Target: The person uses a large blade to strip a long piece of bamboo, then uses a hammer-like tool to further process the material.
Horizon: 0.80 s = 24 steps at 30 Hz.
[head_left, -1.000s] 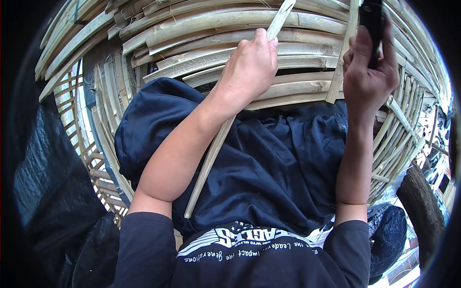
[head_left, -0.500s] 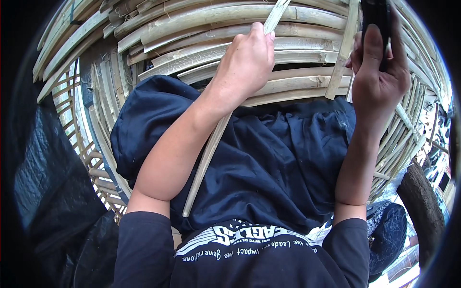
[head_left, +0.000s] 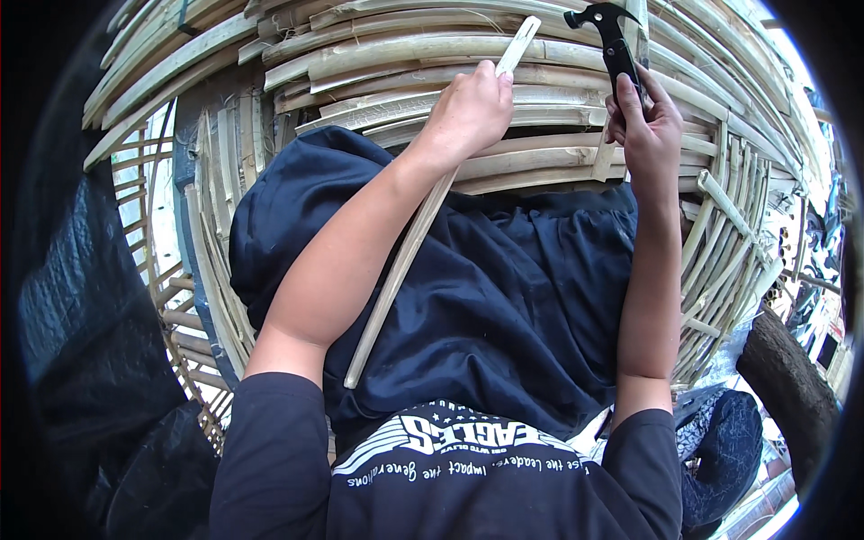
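Head view: the left hand [head_left: 468,112] is closed around a bamboo strip [head_left: 409,247] slanting from the lap up onto the far curved bamboo frame [head_left: 405,54], while the right hand [head_left: 646,121] grips a black hammer [head_left: 612,45] raised just right of it, apparently the fastening step, calling for a steady strip and an aimed blow.

An outdoor bamboo-craft workplace is shown: split bamboo slats [head_left: 468,54] are stacked in curved rows, woven bamboo frames [head_left: 180,297] are seen at the side, and daylight falls throughout.
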Motion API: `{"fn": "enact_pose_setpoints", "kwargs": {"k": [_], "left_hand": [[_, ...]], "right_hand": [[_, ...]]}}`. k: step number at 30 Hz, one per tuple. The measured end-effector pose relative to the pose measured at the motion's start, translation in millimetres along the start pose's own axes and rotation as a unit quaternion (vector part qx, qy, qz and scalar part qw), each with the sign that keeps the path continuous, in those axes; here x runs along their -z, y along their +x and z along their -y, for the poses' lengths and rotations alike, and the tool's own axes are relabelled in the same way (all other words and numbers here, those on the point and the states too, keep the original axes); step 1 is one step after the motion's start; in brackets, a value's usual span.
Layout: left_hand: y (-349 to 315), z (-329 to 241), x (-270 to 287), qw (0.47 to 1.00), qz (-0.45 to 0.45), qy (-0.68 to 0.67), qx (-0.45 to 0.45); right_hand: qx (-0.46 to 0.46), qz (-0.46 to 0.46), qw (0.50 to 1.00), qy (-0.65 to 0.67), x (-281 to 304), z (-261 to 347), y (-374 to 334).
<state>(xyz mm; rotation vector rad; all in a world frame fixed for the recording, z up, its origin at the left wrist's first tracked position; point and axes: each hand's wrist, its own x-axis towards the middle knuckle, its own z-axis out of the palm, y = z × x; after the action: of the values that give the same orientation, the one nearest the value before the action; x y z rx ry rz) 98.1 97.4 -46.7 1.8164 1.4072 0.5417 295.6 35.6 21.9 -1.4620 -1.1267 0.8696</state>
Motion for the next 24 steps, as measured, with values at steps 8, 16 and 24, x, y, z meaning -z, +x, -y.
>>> {"fn": "enact_pose_setpoints", "kwargs": {"k": [8, 16, 24], "left_hand": [[-12, -18, 30, 0.997, -0.051, 0.016, 0.055], [-85, -34, 61, 0.994, 0.014, 0.07, 0.078], [-123, -14, 31, 0.996, 0.0, 0.047, 0.079]], "right_hand": [[-0.062, 0.067, 0.987, 0.135, 10, 1, -42], [-0.12, 0.07, 0.962, 0.234, 20, -30, -73], [-0.129, 0.058, 0.953, 0.267, 16, -33, -79]]}}
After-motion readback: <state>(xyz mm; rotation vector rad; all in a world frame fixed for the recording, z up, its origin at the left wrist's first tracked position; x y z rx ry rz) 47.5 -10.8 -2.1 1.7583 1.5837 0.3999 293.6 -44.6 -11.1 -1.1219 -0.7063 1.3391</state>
